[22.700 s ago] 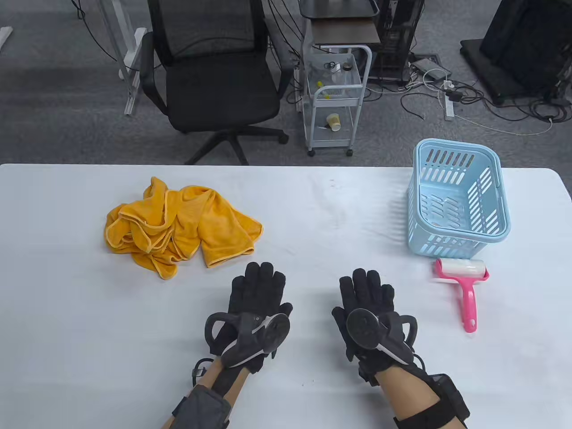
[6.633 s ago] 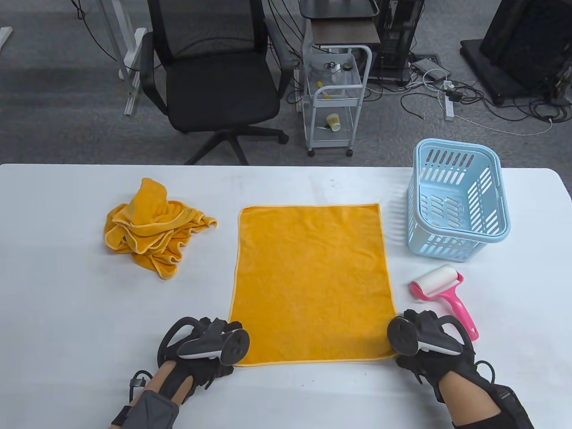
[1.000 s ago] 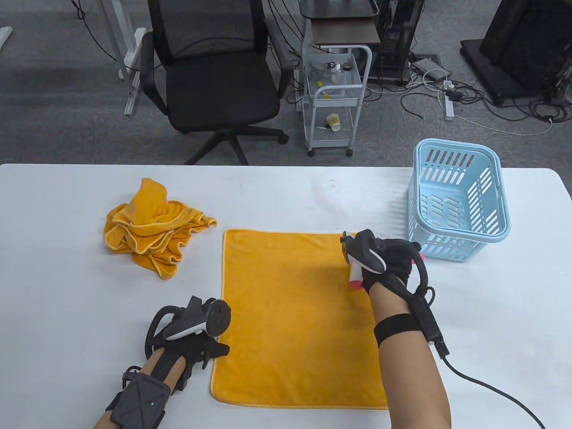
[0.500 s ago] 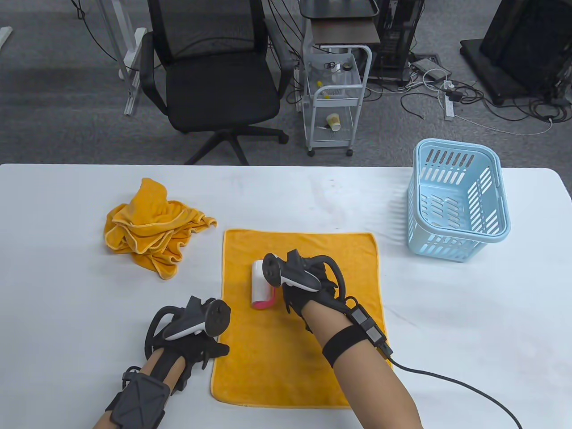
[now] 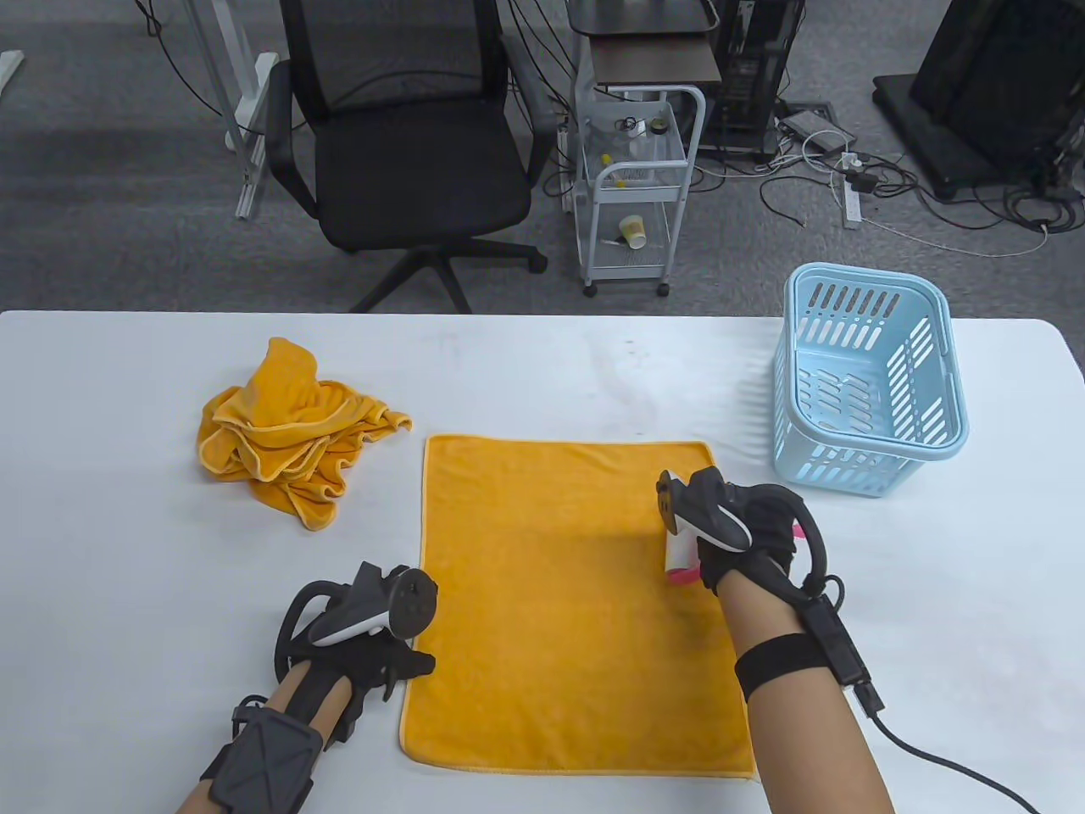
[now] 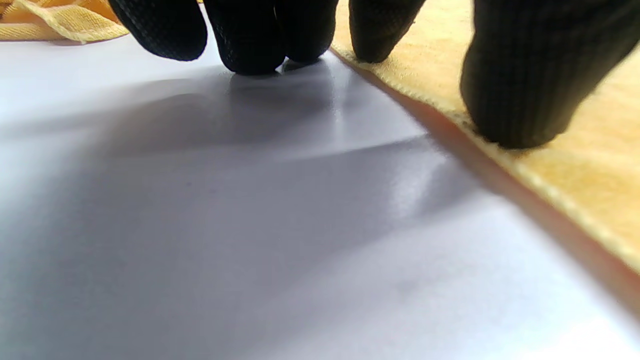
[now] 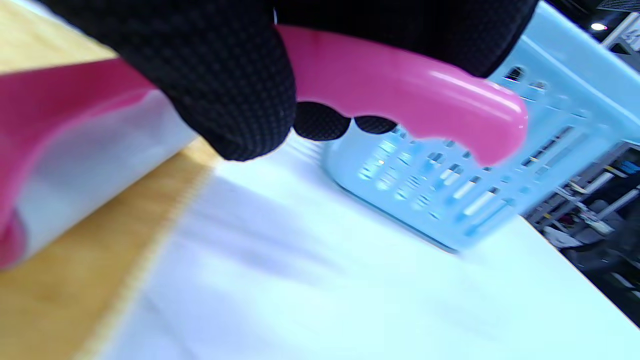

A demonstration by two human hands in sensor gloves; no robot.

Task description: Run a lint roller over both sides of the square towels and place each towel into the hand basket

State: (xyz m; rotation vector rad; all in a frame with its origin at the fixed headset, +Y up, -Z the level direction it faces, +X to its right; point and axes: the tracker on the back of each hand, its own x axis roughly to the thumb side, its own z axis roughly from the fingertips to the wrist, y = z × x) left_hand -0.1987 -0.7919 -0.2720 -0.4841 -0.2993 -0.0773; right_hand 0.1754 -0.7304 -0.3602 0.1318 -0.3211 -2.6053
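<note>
The white table (image 5: 127,526) carries everything, and no brand, label or writing can be read on any of it. Largest on it is the spread orange towel (image 5: 568,610), lying flat in the near middle with its stitched hem running along all sides. Toward the far right corner stands the light blue hand basket (image 5: 869,386), upright, slotted walls, nothing visible inside. On the far left sits a crumpled heap of orange towels (image 5: 284,432), apart from the flat one. The right hand (image 5: 750,530) is at the flat towel's right edge with its fingers curled round the pink handle of the lint roller (image 5: 681,564); in the right wrist view the handle's end pokes out past the glove and the white roll lies on the cloth beside the hem, the basket just behind. The left hand (image 5: 373,653) rests at the towel's near left edge, fingers fairly straight: the left wrist view shows the thumb (image 6: 525,100) and one fingertip pressing down on the hem while the other fingertips touch bare table beside it.
</note>
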